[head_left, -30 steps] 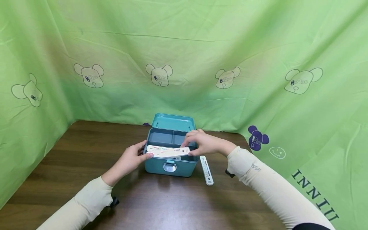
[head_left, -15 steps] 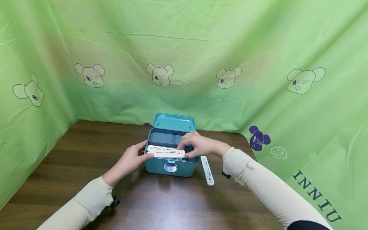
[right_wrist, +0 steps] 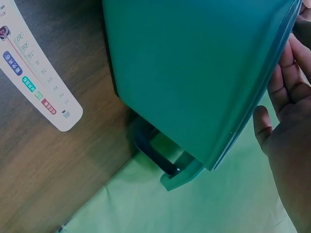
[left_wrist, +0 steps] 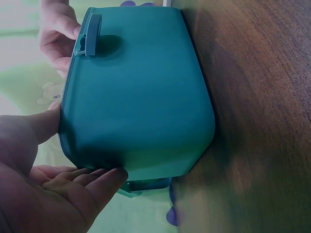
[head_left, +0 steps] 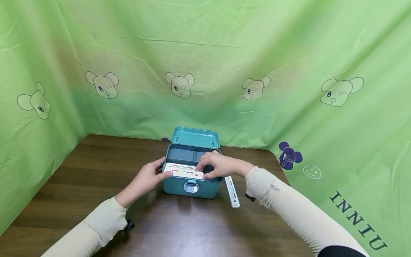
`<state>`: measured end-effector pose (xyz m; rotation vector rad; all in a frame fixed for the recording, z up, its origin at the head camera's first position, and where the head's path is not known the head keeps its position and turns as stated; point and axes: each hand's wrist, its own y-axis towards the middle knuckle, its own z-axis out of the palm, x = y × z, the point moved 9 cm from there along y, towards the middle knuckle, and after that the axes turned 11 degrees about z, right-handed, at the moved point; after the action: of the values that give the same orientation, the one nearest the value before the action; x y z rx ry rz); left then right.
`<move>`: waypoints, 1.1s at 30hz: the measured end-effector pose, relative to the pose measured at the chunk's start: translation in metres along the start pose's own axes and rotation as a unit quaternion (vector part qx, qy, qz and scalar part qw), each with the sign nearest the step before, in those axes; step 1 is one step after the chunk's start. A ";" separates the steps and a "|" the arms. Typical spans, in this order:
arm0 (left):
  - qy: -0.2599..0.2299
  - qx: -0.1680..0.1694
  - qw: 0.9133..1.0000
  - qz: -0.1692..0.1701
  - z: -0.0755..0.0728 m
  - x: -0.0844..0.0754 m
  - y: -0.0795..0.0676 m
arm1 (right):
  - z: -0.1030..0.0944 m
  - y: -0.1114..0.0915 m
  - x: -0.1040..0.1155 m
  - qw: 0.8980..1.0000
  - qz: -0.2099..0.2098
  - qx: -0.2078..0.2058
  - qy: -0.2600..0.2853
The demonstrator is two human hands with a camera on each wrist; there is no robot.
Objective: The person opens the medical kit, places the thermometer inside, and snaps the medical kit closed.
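A teal lidded metal box (head_left: pixel 176 188) stands on the table with its lid (head_left: pixel 196 137) tipped back. My left hand (head_left: pixel 146 180) grips its left front corner, fingers along the side wall and thumb at the front rim, by the end of a thermometer. My right hand (head_left: pixel 224 166) reaches into the front compartment and pinches the right end of a white strip thermometer (head_left: pixel 183 174). Behind it in that compartment lies a second thermometer (head_left: pixel 179 166). In the right wrist view, the box's side wall hides what the right fingers hold.
One more thermometer (head_left: pixel 232 193) lies on the table right of the box, its scale legible in the right wrist view. A grey tray (head_left: pixel 180 154) with a divider fills the box's rear. Green printed cloth (head_left: pixel 205 114) hangs behind the wooden table (head_left: pixel 179 228).
My right hand has moved slightly left and down with the thermometer, which now sits lower and alongside the other in the front compartment. The left hand stays at the box corner.
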<state>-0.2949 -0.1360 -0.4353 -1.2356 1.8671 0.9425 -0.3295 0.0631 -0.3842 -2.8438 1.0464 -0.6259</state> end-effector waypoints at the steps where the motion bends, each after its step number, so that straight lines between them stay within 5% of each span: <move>1: 0.001 0.000 1.000 -0.002 0.000 0.000 0.000 | 0.000 0.000 0.000 1.000 0.001 0.001 -0.001; 33: 0.006 -0.009 1.000 -0.008 0.004 -0.001 -0.004 | 0.008 -0.007 0.001 0.999 0.013 -0.019 -0.040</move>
<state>-0.2902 -0.1332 -0.4367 -1.2675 1.8595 0.9487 -0.3220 0.0670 -0.3899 -2.8565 1.0925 -0.4916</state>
